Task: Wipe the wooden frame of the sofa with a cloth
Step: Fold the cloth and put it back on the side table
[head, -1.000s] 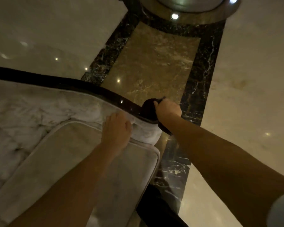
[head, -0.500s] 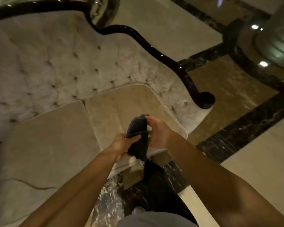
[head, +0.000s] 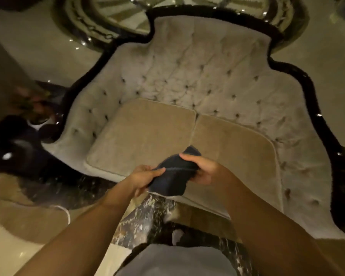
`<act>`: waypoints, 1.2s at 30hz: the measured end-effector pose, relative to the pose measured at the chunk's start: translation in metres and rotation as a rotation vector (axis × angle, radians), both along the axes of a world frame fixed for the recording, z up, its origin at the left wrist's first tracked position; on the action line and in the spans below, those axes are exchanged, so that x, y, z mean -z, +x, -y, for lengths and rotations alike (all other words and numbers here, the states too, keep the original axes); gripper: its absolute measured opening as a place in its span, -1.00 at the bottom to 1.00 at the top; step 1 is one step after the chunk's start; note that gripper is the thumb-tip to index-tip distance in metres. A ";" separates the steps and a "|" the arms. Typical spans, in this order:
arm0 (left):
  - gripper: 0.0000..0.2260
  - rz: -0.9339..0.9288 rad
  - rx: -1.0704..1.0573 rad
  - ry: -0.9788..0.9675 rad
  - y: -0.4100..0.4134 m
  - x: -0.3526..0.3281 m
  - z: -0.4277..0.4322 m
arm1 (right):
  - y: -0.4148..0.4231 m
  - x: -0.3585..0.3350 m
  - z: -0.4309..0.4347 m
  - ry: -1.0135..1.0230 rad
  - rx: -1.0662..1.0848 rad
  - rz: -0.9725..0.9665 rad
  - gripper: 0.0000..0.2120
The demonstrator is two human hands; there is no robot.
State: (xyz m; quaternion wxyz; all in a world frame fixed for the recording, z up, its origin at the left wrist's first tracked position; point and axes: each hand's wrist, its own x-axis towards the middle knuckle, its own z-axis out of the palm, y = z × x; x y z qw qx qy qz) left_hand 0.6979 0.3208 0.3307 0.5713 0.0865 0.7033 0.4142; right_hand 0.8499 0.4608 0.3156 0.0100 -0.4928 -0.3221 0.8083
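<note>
A tufted grey sofa with two beige seat cushions (head: 147,134) fills the middle of the view. Its glossy black wooden frame (head: 313,100) curves around the back and both arms. I hold a dark blue cloth (head: 172,176) over the front edge of the seat, between both hands. My left hand (head: 142,177) pinches the cloth's left side. My right hand (head: 202,169) grips its right side from above. Neither hand touches the frame.
Polished marble floor with dark veined bands (head: 145,222) lies in front of the sofa. A dark low object with shiny reflections (head: 22,144) stands at the left by the sofa arm. A round patterned inlay (head: 167,8) lies behind the sofa back.
The view has swung left from the sofa's right arm to face the whole sofa. The cloth, earlier on the frame's end in my right hand, is now held in both hands.
</note>
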 end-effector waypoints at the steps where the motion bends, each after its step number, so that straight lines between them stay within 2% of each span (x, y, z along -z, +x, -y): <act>1: -0.82 0.019 -0.061 -0.007 -0.008 0.000 0.009 | -0.011 0.001 0.002 -0.010 -0.041 0.013 -0.69; 3: -0.80 0.090 -0.221 -0.006 -0.026 -0.001 0.030 | -0.040 0.002 0.010 -0.023 -0.117 0.023 -0.73; 6: -0.73 0.213 -0.410 0.041 -0.053 0.000 0.063 | -0.085 0.001 0.028 -0.077 -0.215 0.014 -0.60; 8: -0.74 0.271 -0.524 0.107 -0.074 0.001 0.083 | -0.118 0.001 0.046 -0.139 -0.275 -0.058 -0.63; 12: -0.81 0.268 -0.661 0.196 -0.124 0.006 0.121 | -0.183 0.006 0.079 -0.163 -0.364 -0.170 -0.64; 15: -0.88 0.228 -0.719 0.258 -0.174 0.011 0.155 | -0.239 0.008 0.101 -0.142 -0.537 -0.205 -0.59; 17: -0.88 0.180 -0.735 0.268 -0.213 0.013 0.182 | -0.280 0.011 0.120 -0.125 -0.627 -0.197 -0.64; 19: -0.86 0.114 -0.731 0.245 -0.249 0.012 0.208 | -0.316 0.011 0.140 -0.109 -0.639 -0.170 -0.65; 21: -0.86 0.024 -0.708 0.199 -0.284 0.011 0.235 | -0.351 0.011 0.162 -0.081 -0.627 -0.127 -0.57; 23: -0.85 -0.041 -0.690 0.175 -0.318 0.012 0.256 | -0.383 0.013 0.180 0.019 -0.674 -0.068 -0.53; 26: -0.84 -0.148 -0.719 0.119 -0.362 0.018 0.280 | -0.425 0.014 0.201 0.274 -0.847 0.035 -0.55; 29: -0.85 -0.256 -0.808 0.068 -0.396 0.034 0.293 | -0.467 0.021 0.213 0.359 -0.884 0.056 -0.47; 32: -0.83 -0.228 -0.930 -0.009 -0.437 0.055 0.296 | -0.530 0.031 0.222 0.250 -0.753 0.099 -0.45; 36: -0.84 -0.046 -1.148 0.074 -0.482 0.077 0.277 | -0.597 0.044 0.218 -0.069 -0.629 -0.001 -0.58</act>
